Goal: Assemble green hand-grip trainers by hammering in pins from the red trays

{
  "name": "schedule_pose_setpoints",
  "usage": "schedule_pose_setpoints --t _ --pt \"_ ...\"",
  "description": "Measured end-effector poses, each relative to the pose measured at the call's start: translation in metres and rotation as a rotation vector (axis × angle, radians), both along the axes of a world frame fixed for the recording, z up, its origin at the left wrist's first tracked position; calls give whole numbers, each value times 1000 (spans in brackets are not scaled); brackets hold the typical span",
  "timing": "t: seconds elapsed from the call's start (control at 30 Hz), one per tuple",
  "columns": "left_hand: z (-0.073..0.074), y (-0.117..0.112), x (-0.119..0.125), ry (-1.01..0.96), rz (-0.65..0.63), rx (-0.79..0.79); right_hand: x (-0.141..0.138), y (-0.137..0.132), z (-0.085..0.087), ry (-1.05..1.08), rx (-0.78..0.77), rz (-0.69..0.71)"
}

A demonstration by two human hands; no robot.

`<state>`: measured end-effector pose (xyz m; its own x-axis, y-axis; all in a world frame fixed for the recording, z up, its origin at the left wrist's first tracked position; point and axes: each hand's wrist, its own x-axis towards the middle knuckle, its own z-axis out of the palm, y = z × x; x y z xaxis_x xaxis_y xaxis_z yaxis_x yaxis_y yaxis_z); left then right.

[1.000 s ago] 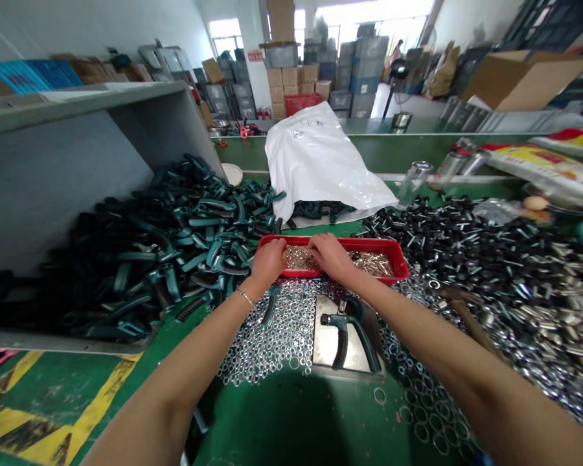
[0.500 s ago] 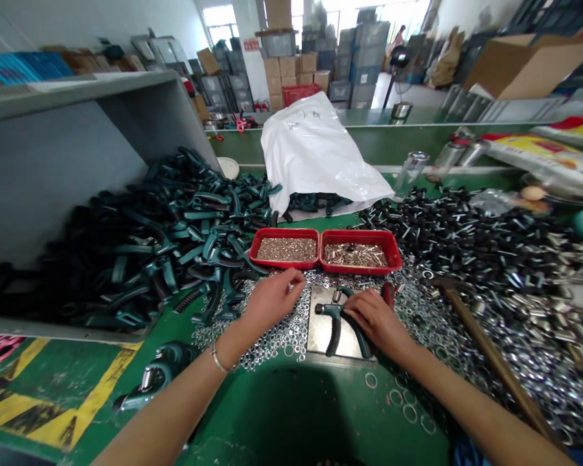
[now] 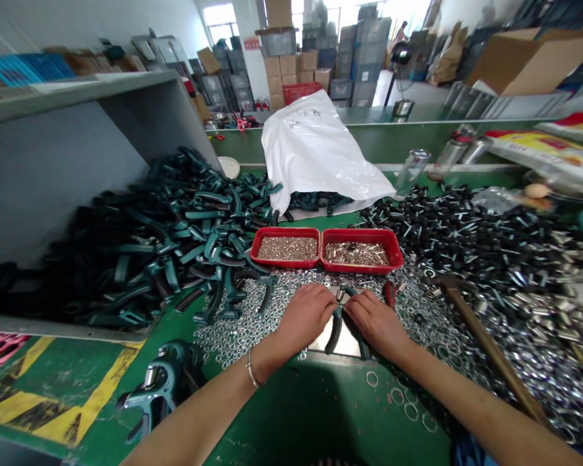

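A teal hand-grip exerciser lies on a small metal plate among silver rings on the green bench. My left hand has its fingers curled at the top left of the grip, near its spring end. My right hand rests closed on the grip's right handle. Just beyond them stand two red trays holding small metal parts. What my left fingers pinch is too small to make out.
A heap of teal and black grip handles fills the left. Black-and-silver knobs pile on the right, with a wooden-handled hammer. A white plastic bag lies behind the trays. Finished grips sit at lower left.
Both hands came back from the red trays to the grip on the plate. My left hand has since slid right, onto the grip's spring end.
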<state>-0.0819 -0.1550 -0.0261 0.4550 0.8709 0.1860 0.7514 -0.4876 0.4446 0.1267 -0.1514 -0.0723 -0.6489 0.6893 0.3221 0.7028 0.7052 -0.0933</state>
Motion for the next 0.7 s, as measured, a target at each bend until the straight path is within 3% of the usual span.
schedule_pose_setpoints --t 0.23,0.37,0.57,0.7 --pt "-18 9 14 146 -12 80 2 0 -1 -11 19 -41" --pt "-18 12 17 202 -56 114 4 2 2 -54 26 0" --pt "-16 11 21 312 -97 192 1 0 8 -82 27 -43" --pt "-17 11 23 340 -129 229 3 -2 12 -134 24 44"
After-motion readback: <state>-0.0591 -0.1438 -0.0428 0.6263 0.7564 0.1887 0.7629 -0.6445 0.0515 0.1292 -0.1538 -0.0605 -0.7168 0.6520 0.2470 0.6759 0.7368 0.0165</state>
